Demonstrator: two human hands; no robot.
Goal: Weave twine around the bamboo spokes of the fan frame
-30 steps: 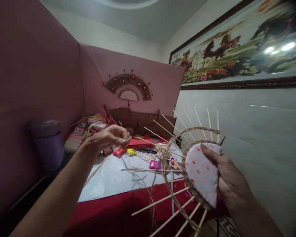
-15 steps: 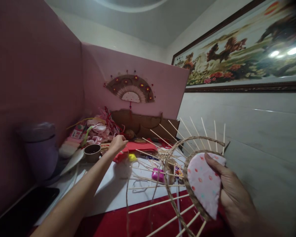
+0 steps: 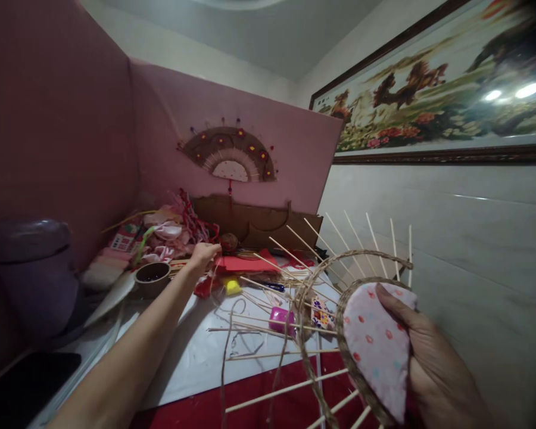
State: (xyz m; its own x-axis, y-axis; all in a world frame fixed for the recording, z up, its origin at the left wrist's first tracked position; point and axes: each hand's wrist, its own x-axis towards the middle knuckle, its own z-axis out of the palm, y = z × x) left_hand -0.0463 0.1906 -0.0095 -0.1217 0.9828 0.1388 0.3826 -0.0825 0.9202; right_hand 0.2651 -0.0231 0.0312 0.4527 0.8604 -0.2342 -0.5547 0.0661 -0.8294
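My right hand (image 3: 433,345) grips the base of a half-made fan, its thumb over the white floral fabric (image 3: 377,345). Thin wooden sticks (image 3: 290,390) radiate from this base. Braided brown twine (image 3: 311,277) edges the fabric and forms a wider arc across the sticks. Its loose strands hang down on the left. Stretched out over the table, my left hand (image 3: 205,255) is closed in a pinch beside the red paper (image 3: 245,263). A thin twine strand leads down from its fingers, blurred against the table.
Behind hangs a finished fan (image 3: 230,155) on a pink board. A brown cup (image 3: 152,279), fabric scraps (image 3: 167,229), a yellow lump (image 3: 232,287) and a magenta box (image 3: 281,320) are on the table. A dark phone (image 3: 31,387) lies at left, near a lidded purple container (image 3: 27,280).
The view has shifted slightly, so the background sits further left. My left hand appears a little further left, still pinched. The fan in my right hand has moved slightly right and down.
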